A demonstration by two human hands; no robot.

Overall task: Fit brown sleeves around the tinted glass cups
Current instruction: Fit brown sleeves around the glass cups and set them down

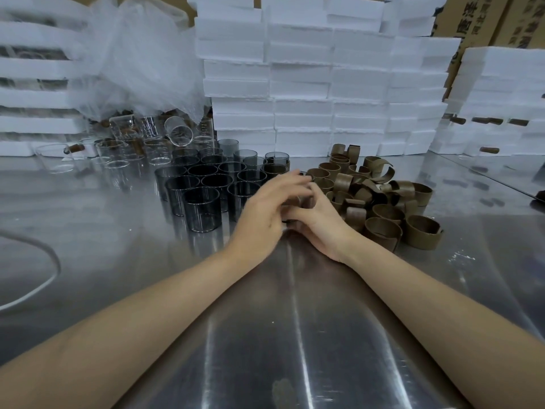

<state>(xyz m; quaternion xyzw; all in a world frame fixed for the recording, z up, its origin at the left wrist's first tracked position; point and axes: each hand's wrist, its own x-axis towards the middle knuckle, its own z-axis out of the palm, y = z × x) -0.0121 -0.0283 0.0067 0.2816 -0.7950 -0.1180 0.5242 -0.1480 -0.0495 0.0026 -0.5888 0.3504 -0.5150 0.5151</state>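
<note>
The steel bench (295, 335) carries white foam boxes (300, 93) stacked along its back. In front of them, tinted glass cups (203, 187) cluster just left of a heap of brown sleeves (383, 219). Between the two, the left hand (271, 208) and right hand (320, 224) meet; their fingers are blurred, so I cannot tell what they pinch.

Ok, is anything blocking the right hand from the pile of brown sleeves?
Nothing visible does. The right hand lies directly beside the brown sleeves, the nearest ones next to its fingers, on the steel table. Whether it holds anything is too blurred to tell.
</note>
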